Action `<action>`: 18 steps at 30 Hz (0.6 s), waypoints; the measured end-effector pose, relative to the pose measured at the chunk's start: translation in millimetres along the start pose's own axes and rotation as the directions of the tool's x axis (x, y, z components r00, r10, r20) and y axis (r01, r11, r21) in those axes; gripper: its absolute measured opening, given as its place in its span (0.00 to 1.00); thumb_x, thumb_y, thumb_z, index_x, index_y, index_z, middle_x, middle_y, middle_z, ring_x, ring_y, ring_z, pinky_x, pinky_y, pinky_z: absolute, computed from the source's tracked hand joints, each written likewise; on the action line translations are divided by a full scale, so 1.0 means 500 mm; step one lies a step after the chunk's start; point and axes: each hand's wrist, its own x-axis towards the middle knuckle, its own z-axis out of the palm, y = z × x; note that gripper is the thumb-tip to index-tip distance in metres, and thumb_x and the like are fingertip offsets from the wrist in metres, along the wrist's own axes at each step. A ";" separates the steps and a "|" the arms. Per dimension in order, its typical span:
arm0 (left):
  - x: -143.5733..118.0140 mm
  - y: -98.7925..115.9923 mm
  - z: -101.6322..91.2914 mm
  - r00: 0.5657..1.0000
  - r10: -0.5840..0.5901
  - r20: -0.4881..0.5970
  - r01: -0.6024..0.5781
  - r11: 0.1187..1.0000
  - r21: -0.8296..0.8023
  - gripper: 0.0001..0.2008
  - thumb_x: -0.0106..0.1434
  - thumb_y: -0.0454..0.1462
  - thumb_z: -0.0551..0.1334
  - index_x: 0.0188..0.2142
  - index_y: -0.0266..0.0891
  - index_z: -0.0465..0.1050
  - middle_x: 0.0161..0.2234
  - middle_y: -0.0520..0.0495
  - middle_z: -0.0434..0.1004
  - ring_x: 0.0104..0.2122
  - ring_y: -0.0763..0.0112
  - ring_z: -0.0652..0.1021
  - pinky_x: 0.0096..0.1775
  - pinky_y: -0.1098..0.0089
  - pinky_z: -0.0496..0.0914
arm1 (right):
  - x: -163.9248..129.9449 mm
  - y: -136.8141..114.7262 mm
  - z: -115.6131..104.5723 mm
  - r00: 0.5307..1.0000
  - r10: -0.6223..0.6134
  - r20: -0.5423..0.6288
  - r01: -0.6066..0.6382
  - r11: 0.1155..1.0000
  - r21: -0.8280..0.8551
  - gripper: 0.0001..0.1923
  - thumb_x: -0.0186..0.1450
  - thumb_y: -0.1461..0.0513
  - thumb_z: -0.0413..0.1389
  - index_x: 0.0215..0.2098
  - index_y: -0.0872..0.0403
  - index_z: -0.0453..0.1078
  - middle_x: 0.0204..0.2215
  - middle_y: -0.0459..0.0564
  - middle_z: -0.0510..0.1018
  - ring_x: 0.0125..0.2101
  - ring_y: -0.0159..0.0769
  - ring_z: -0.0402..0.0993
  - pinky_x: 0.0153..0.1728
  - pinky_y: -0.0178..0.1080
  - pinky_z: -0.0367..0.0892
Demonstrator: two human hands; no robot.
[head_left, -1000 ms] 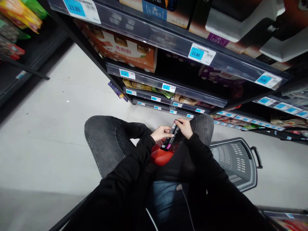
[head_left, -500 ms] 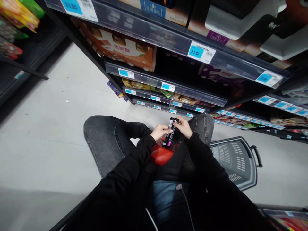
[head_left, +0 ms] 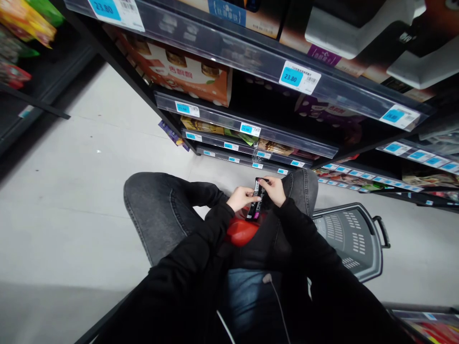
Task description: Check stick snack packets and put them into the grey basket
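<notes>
Between both hands, black packet [head_left: 256,205] pinched by left hand [head_left: 241,198] and right hand [head_left: 274,189] fingertips, above red object [head_left: 241,231]

Glossy plastic packet [head_left: 257,204]; matt grey plastic basket [head_left: 353,239].

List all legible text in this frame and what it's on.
"23.80": blue price tag on the upper shelf rail.
"23.80": blue price tag at top left, same rail.
Too blurred or small to read: the orange carton, the lower tags, and the black packet held by the left hand and right hand.
</notes>
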 end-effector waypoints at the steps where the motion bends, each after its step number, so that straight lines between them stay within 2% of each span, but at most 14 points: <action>1: 0.000 0.000 0.000 1.000 -0.010 0.001 0.010 1.000 -0.005 0.19 0.42 0.47 0.67 0.15 0.34 0.65 0.13 0.56 0.62 0.18 0.77 0.65 0.21 0.75 0.59 | 0.000 -0.001 0.000 1.000 0.000 -0.008 0.000 1.000 0.001 0.17 0.55 0.50 0.54 0.21 0.55 0.69 0.17 0.44 0.69 0.20 0.29 0.63 0.23 0.33 0.60; 3: -0.002 -0.001 0.001 0.999 -0.034 0.003 0.034 0.999 -0.038 0.19 0.42 0.46 0.67 0.15 0.34 0.65 0.13 0.55 0.63 0.18 0.77 0.66 0.21 0.75 0.60 | 0.002 -0.002 0.001 1.000 -0.005 -0.018 0.005 1.000 0.011 0.16 0.56 0.51 0.53 0.22 0.55 0.69 0.19 0.45 0.71 0.22 0.30 0.65 0.25 0.34 0.62; 5: -0.003 -0.001 0.003 0.998 -0.066 -0.001 0.065 0.992 -0.110 0.18 0.42 0.46 0.67 0.16 0.33 0.67 0.14 0.55 0.64 0.18 0.76 0.67 0.22 0.74 0.62 | 0.005 -0.003 0.003 1.000 -0.020 0.003 0.020 0.999 0.036 0.15 0.57 0.51 0.53 0.27 0.54 0.70 0.25 0.46 0.74 0.26 0.32 0.68 0.29 0.35 0.65; 8: 0.000 -0.002 0.004 0.989 -0.125 -0.085 0.092 0.945 -0.315 0.17 0.42 0.46 0.68 0.21 0.32 0.71 0.17 0.53 0.70 0.20 0.74 0.71 0.25 0.73 0.67 | 0.010 0.002 0.010 0.993 -0.019 0.120 0.005 0.994 0.113 0.15 0.56 0.52 0.53 0.37 0.53 0.68 0.31 0.47 0.74 0.32 0.32 0.71 0.35 0.36 0.67; 12: 0.010 -0.004 -0.009 0.943 -0.189 -0.274 -0.017 0.794 -0.608 0.19 0.41 0.44 0.69 0.29 0.32 0.74 0.26 0.46 0.76 0.26 0.69 0.75 0.30 0.67 0.72 | 0.009 0.020 0.024 0.958 0.059 0.281 -0.108 0.981 0.162 0.17 0.51 0.55 0.59 0.36 0.54 0.67 0.30 0.46 0.74 0.31 0.31 0.73 0.36 0.36 0.68; 14: 0.014 -0.006 -0.017 0.920 -0.209 -0.331 -0.069 0.745 -0.663 0.19 0.40 0.43 0.70 0.29 0.31 0.73 0.26 0.45 0.76 0.26 0.68 0.76 0.30 0.65 0.73 | 0.006 0.029 0.028 0.942 0.097 0.321 -0.148 0.979 0.141 0.16 0.51 0.56 0.60 0.36 0.54 0.67 0.30 0.47 0.75 0.29 0.31 0.74 0.35 0.36 0.69; 18: 0.015 -0.009 -0.018 0.887 -0.236 -0.397 -0.109 0.729 -0.676 0.19 0.40 0.42 0.70 0.29 0.30 0.73 0.25 0.45 0.76 0.25 0.67 0.76 0.29 0.65 0.73 | 0.005 0.038 0.030 0.935 0.117 0.335 -0.162 0.980 0.112 0.17 0.50 0.60 0.60 0.38 0.55 0.68 0.31 0.49 0.77 0.29 0.33 0.75 0.34 0.37 0.70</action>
